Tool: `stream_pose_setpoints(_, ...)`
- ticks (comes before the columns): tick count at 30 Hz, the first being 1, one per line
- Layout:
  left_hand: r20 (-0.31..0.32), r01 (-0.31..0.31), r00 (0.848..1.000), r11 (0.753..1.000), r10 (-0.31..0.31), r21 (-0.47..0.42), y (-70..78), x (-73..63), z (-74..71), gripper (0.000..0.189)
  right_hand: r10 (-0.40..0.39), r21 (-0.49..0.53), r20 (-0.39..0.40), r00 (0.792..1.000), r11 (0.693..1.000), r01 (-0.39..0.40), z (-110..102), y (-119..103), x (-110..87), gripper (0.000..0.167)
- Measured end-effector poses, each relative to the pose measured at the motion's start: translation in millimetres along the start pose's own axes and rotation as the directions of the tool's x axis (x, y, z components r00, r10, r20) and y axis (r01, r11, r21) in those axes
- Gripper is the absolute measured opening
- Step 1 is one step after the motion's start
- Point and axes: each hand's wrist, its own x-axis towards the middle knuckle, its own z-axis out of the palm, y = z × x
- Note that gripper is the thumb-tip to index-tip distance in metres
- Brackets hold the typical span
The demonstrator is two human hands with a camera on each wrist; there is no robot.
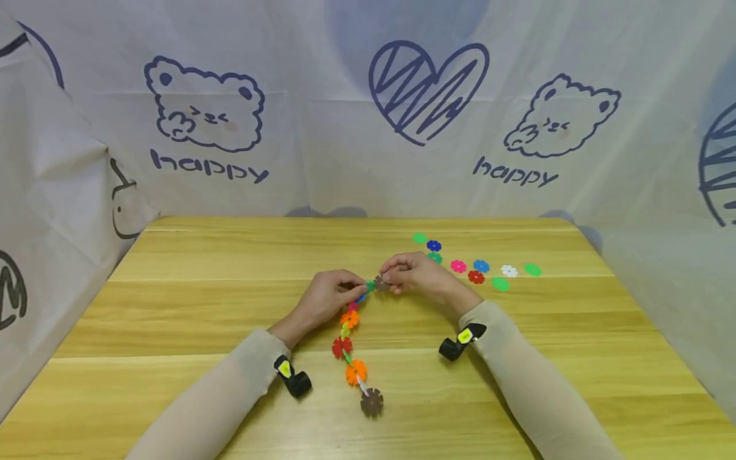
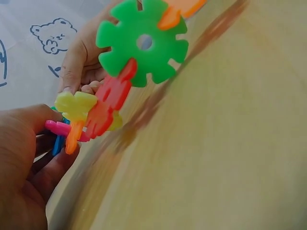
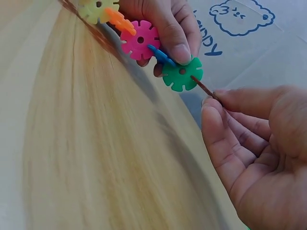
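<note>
My left hand [image 1: 323, 298] pinches a dark green notched plastic disc [image 3: 173, 80] at the upper end of a chain of interlocked discs. A brown disc [image 1: 380, 283] is between the thumb and fingers of my right hand [image 1: 422, 276]. Seen edge-on in the right wrist view, its rim meets the green disc at a notch; how deep it sits I cannot tell. From my left hand the chain runs through blue, pink [image 3: 139, 40], orange [image 1: 349, 319], yellow, red [image 1: 342, 347] and lighter green [image 2: 120, 45] discs. A second brown disc [image 1: 372, 402] forms its near end.
Loose discs lie on the wooden table [image 1: 190, 306] beyond my right hand, among them a dark blue one [image 1: 434, 245], a pink one [image 1: 458, 266], a red one [image 1: 476, 276] and a white one [image 1: 508, 271]. A printed white cloth [image 1: 322, 160] hangs behind the table.
</note>
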Motion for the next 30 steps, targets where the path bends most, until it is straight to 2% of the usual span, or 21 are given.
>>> stream_pose_setpoints(7,-0.016,-0.003,1.0,1.0,0.003,-0.008,-0.6,0.0,1.6,0.012,0.014,0.04,-0.041,0.999,0.999,-0.012,4,0,-0.3,0.015)
stream_pose_setpoints(13,-0.059,-0.019,0.998,1.0,0.018,-0.023,2.5,-0.9,3.2,0.011,0.032,0.056,-0.101,0.994,0.998,-0.027,6,-2,-1.8,0.015)
stream_pose_setpoints(19,-0.099,-0.017,0.995,0.998,0.011,-0.052,6.0,-2.5,4.1,0.011,0.028,0.075,-0.124,0.992,0.997,-0.019,8,-5,-2.9,0.014)
stream_pose_setpoints(30,-0.1,-0.049,0.994,0.997,0.042,-0.067,4.0,-3.0,8.2,0.01,0.052,0.088,-0.138,0.989,0.995,-0.04,12,-3,-2.7,0.012)
